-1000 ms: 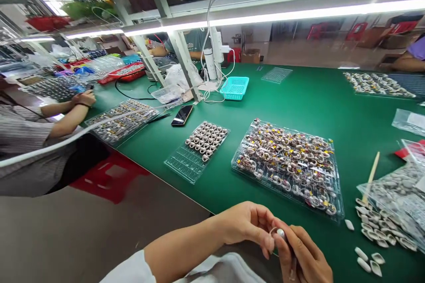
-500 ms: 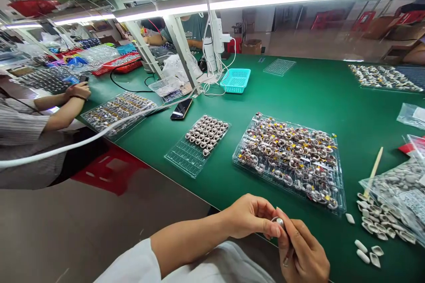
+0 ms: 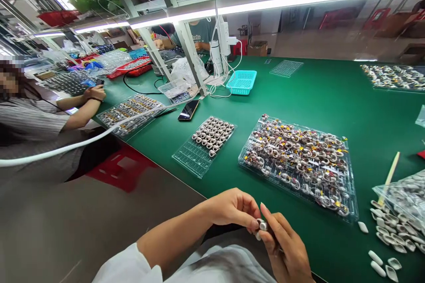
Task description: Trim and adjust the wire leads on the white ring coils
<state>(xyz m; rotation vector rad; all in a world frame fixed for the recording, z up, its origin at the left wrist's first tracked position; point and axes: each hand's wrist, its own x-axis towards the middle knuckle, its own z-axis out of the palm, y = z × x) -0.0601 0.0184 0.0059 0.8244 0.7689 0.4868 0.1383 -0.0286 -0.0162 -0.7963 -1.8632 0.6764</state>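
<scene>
At the table's front edge, my left hand (image 3: 237,210) and my right hand (image 3: 285,241) meet around a small rounded part (image 3: 262,225) with a shiny silvery face. Thumb and fingers of my left hand pinch it from the left; fingers of my right hand grip it from the right. Beyond them lies a large clear tray (image 3: 299,163) crowded with white ring-like parts with yellow and dark red bits. Left of that tray, a smaller clear tray (image 3: 191,159) holds rows of similar rounded parts in its far half, with bare slots in its near half.
Loose white shells (image 3: 393,230) and a wooden stick (image 3: 392,172) lie at the right beside a plastic bag (image 3: 407,190). A phone (image 3: 188,110) and a turquoise basket (image 3: 241,83) stand farther back. A white cable (image 3: 66,152) crosses the left. Another person (image 3: 43,115) sits there.
The view has turned left, so the table's things appear shifted right. My hands, still together, appear farther left in the picture, and the small part is turned differently between my fingers.
</scene>
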